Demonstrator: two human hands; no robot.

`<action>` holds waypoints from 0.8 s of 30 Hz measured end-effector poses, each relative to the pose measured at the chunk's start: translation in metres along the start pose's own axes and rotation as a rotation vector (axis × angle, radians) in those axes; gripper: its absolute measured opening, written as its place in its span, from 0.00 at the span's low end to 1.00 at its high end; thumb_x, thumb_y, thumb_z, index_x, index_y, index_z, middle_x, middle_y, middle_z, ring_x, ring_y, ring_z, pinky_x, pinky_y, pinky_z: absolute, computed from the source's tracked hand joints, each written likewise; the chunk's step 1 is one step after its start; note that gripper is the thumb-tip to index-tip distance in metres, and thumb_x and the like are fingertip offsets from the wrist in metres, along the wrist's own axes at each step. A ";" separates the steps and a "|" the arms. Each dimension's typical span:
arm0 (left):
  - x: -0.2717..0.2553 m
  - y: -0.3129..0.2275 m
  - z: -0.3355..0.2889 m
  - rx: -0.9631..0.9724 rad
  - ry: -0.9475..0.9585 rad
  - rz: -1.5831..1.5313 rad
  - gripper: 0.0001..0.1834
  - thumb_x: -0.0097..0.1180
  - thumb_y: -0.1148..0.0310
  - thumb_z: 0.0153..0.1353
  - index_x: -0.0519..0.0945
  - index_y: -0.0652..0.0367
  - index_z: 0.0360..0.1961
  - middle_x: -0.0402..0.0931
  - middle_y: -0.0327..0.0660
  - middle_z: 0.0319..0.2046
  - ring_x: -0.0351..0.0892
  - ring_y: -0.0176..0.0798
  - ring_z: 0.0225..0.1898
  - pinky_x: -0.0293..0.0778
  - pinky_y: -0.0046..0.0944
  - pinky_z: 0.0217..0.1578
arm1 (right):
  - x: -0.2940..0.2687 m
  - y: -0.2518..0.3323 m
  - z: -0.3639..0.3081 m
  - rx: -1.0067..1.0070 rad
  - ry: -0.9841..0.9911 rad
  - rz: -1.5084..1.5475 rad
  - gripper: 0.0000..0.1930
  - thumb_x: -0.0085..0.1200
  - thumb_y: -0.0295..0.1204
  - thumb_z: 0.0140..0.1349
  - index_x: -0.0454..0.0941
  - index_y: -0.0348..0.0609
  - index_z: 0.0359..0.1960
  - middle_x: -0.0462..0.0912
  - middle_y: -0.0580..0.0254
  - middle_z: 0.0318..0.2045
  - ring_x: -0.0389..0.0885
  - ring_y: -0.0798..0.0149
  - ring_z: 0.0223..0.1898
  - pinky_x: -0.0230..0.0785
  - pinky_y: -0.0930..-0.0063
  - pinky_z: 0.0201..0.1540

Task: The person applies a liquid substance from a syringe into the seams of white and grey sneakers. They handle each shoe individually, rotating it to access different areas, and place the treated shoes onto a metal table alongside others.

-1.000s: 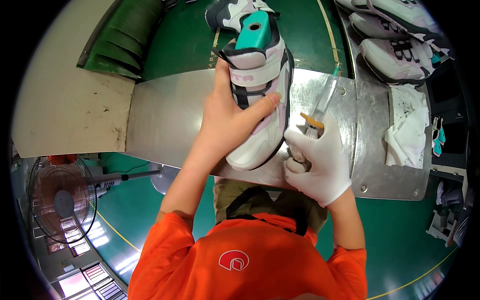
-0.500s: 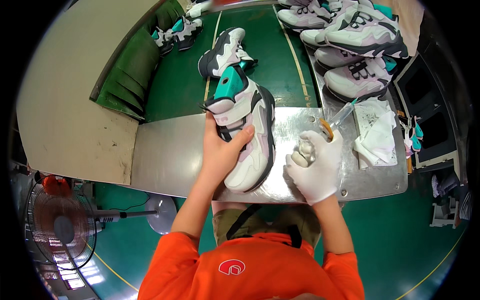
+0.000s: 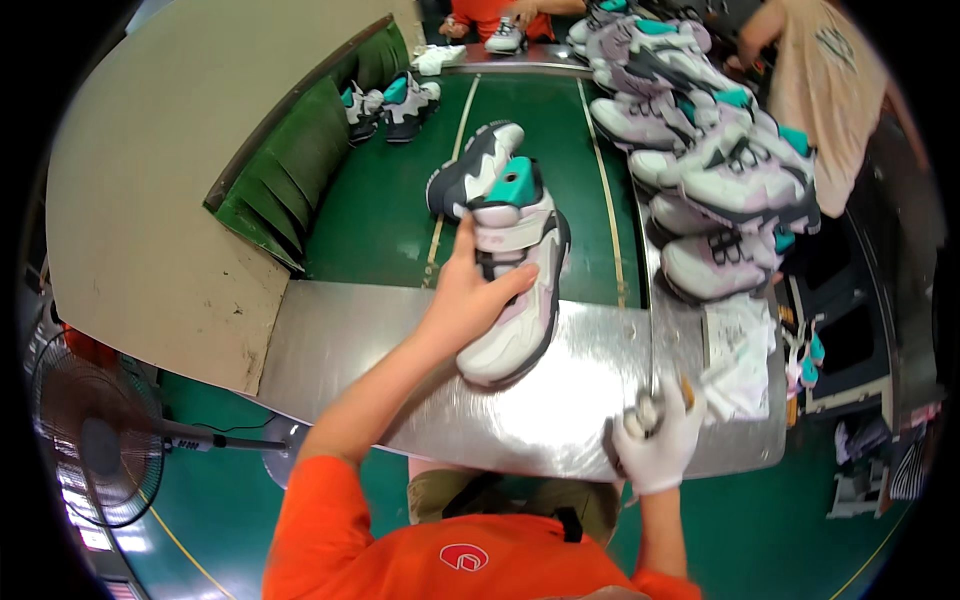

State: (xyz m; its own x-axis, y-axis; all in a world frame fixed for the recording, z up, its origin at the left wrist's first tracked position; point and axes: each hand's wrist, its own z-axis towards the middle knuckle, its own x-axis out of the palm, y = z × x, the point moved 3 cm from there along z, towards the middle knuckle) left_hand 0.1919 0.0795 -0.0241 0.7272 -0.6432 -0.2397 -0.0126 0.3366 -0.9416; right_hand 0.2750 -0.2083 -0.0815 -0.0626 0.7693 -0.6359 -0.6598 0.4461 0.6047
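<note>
My left hand [image 3: 478, 292], bare, grips a white, lilac and black sneaker [image 3: 505, 345] around its strap and side. The sneaker is tilted over the metal table edge [image 3: 420, 400], toe toward me, with a teal insert [image 3: 518, 182] in its opening. Just behind it, another sneaker [image 3: 462, 180] lies on its side on the green belt. My right hand [image 3: 665, 445], in a white glove, is closed above the table's right front. From its fingers sticks a blurred, clear, syringe-like tube [image 3: 716, 375]; a yellow-brown piece [image 3: 687, 390] shows beside it.
Sneakers are heaped [image 3: 740, 180] along the right side, with crumpled white paper [image 3: 740, 350] before them. A pair of sneakers [image 3: 400, 110] stands by the green flap [image 3: 270, 190]. Other people [image 3: 825, 100] are at the far end and right. A fan [image 3: 100, 445] stands left.
The view has tilted up, bringing people at the far end into sight. My right hand has moved nearer to me with the tube; my left hand keeps hold of the sneaker.
</note>
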 end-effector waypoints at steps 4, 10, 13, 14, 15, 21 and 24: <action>0.030 0.029 0.122 0.102 0.041 0.186 0.56 0.65 0.57 0.51 0.46 0.72 0.71 0.71 0.62 0.57 0.74 0.57 0.58 0.68 0.42 0.58 | -0.018 -0.005 -0.016 -0.002 -0.068 -0.118 0.35 0.69 0.28 0.40 0.73 0.39 0.55 0.68 0.40 0.51 0.75 0.55 0.36 0.72 0.62 0.44; 0.068 0.086 0.338 0.157 -0.136 0.446 0.49 0.61 0.56 0.54 0.50 0.68 0.70 0.73 0.67 0.51 0.75 0.65 0.53 0.71 0.52 0.55 | 0.008 -0.055 -0.045 0.437 0.016 0.075 0.37 0.62 0.46 0.55 0.61 0.58 0.66 0.67 0.55 0.58 0.74 0.52 0.43 0.71 0.39 0.45; 0.071 0.113 0.354 0.057 0.061 0.628 0.42 0.58 0.55 0.61 0.55 0.69 0.68 0.72 0.67 0.52 0.73 0.66 0.54 0.70 0.52 0.56 | -0.002 -0.030 -0.028 0.312 0.030 -0.215 0.43 0.68 0.27 0.49 0.58 0.49 0.67 0.67 0.41 0.55 0.77 0.55 0.46 0.76 0.53 0.44; 0.074 0.104 0.333 0.292 0.120 0.693 0.41 0.57 0.52 0.61 0.57 0.65 0.68 0.70 0.65 0.56 0.69 0.65 0.59 0.68 0.56 0.58 | -0.005 -0.020 -0.013 0.242 -0.010 -0.294 0.41 0.69 0.28 0.48 0.60 0.47 0.65 0.69 0.42 0.52 0.76 0.55 0.45 0.76 0.54 0.43; 0.069 0.100 0.304 0.445 0.127 0.823 0.41 0.57 0.51 0.61 0.59 0.62 0.68 0.69 0.63 0.58 0.66 0.64 0.62 0.66 0.59 0.58 | -0.007 -0.012 0.000 0.171 -0.046 -0.374 0.40 0.69 0.29 0.47 0.62 0.46 0.63 0.71 0.43 0.48 0.76 0.55 0.44 0.76 0.55 0.43; -0.023 0.077 0.214 0.234 0.088 1.189 0.49 0.58 0.40 0.57 0.58 0.62 0.69 0.68 0.61 0.60 0.65 0.62 0.64 0.67 0.56 0.58 | -0.009 0.000 0.012 -0.107 0.087 -0.250 0.37 0.72 0.32 0.43 0.69 0.40 0.57 0.74 0.56 0.29 0.73 0.50 0.42 0.73 0.56 0.48; -0.003 0.086 0.278 -0.021 0.095 1.212 0.53 0.58 0.34 0.52 0.60 0.66 0.67 0.76 0.59 0.51 0.79 0.59 0.51 0.76 0.52 0.49 | -0.008 -0.007 0.007 0.101 -0.023 -0.137 0.37 0.70 0.31 0.47 0.66 0.41 0.60 0.72 0.57 0.33 0.72 0.52 0.39 0.72 0.53 0.48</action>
State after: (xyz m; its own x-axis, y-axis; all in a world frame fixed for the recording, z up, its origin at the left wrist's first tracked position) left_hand 0.3795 0.3020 -0.0387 0.1833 0.0323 -0.9825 -0.6612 0.7437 -0.0989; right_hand 0.2854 -0.2145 -0.0768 0.0407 0.7076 -0.7055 -0.5825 0.5905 0.5586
